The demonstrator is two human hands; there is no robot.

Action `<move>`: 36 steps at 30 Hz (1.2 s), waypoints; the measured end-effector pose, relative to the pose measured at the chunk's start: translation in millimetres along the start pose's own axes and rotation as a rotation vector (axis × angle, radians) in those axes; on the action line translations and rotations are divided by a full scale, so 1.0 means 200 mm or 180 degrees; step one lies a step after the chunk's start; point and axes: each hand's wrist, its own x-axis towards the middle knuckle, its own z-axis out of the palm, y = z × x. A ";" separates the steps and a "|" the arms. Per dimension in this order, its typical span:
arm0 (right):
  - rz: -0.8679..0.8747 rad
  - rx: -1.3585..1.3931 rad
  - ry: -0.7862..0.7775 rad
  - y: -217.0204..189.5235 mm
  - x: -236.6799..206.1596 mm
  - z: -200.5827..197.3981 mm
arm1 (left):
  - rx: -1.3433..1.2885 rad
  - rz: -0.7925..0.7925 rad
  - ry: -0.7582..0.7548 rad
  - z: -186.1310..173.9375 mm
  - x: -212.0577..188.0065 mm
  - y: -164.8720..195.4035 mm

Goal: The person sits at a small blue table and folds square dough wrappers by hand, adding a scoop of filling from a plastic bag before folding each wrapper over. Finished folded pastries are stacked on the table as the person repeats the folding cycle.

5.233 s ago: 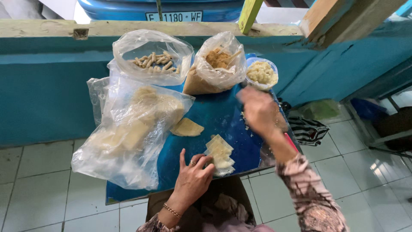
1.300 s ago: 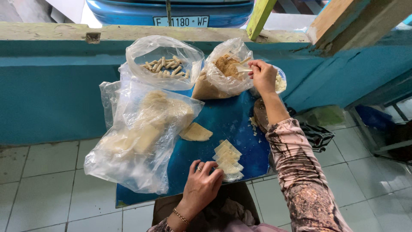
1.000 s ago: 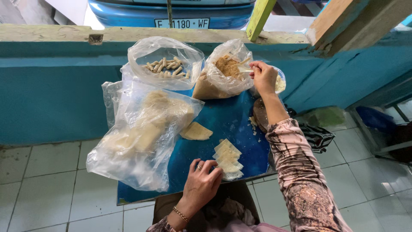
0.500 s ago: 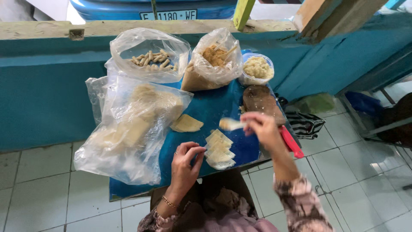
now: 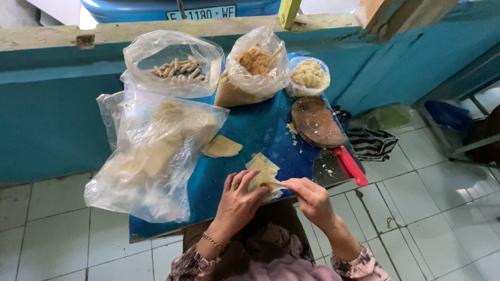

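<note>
Two hands work at the near edge of a blue counter (image 5: 245, 130). The left hand (image 5: 237, 200), with one ring on a finger and one thin bracelet at the wrist, lies over the near side of a small stack of pale wrapper sheets (image 5: 260, 169); its fingers are bent down on the stack, so its grip presses on the sheets and does not close around them. The right hand (image 5: 311, 195) pinches the corner of the top sheet between thumb and fingers, a small dab of filling showing at that corner, so its grip is closed on that sheet. The stack sits at the counter's front edge, between the two hands; how many sheets it has cannot be told. One more folded wrapper (image 5: 222, 147) lies alone toward the middle of the counter. Three clear plastic bags stand on the counter: one large bag (image 5: 151, 156) of pale sheets on the left, one bag of short stick-shaped pieces (image 5: 174, 65) at the back left, and one bag of brown crumbly filling (image 5: 252, 65) beside it. One round tub (image 5: 310, 75) of pale chopped filling stands at the back right. In front of it lie one round wooden board (image 5: 316, 122) and one scraper with a red handle (image 5: 338, 165), its blade flecked with crumbs.
</note>
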 end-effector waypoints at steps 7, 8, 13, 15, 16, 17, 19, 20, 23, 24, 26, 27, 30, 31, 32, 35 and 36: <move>-0.0481 -0.0128 -0.0111 0.04 0.01 0.00 | -0.0098 0.0046 0.0026 0.01 0.01 -0.01; -0.0483 -0.0130 -0.0126 0.05 0.01 0.00 | -0.0089 0.0044 0.0022 0.02 0.01 -0.02; -0.0233 0.0044 -0.0045 0.09 0.02 0.02 | -0.0143 0.0011 0.0002 0.01 0.00 -0.03; -0.0058 0.0143 0.0007 0.11 0.02 0.04 | -0.0181 -0.0006 0.0025 0.01 0.00 -0.04; -0.0010 0.0180 -0.0002 0.12 0.02 0.05 | -0.0173 -0.0051 0.0016 0.01 0.00 -0.04; 0.0034 0.0214 0.0000 0.14 0.01 0.05 | -0.0162 -0.0086 0.0007 0.00 0.00 -0.04; 0.0214 0.0370 -0.0009 0.18 0.01 0.06 | -0.0119 -0.0100 -0.0017 0.00 0.01 -0.05; 0.0358 0.0495 -0.0024 0.20 0.01 0.07 | -0.0092 -0.0086 -0.0037 0.00 0.01 -0.04; 0.1174 0.0996 -0.0026 0.25 0.03 0.08 | -0.0242 -0.0093 0.0063 -0.02 0.02 -0.06; 0.1506 0.1179 -0.0021 0.27 0.05 0.08 | -0.0330 -0.0100 0.0129 -0.03 0.02 -0.07; 0.1975 0.1499 -0.0125 0.32 0.13 0.06 | -0.0456 -0.0239 0.0226 -0.06 0.00 -0.09; 0.2215 0.1658 -0.0182 0.35 0.19 0.04 | -0.0522 -0.0317 0.0272 -0.07 -0.02 -0.10; 0.2147 0.1896 -0.0194 0.43 0.42 -0.03 | -0.0453 -0.0520 0.0376 -0.10 -0.05 -0.12; 0.2070 0.1804 -0.0100 0.45 0.51 -0.06 | -0.0326 -0.0603 0.0383 -0.10 -0.06 -0.13; 0.1994 0.1715 -0.0013 0.48 0.61 -0.08 | -0.0198 -0.0694 0.0390 -0.09 -0.07 -0.12; 0.1502 0.1799 0.0414 0.58 0.99 -0.05 | -0.0021 -0.0859 0.0463 -0.09 -0.11 -0.12; 0.1394 0.1754 0.0553 0.61 1.11 -0.03 | 0.0001 -0.0891 0.0489 -0.08 -0.12 -0.13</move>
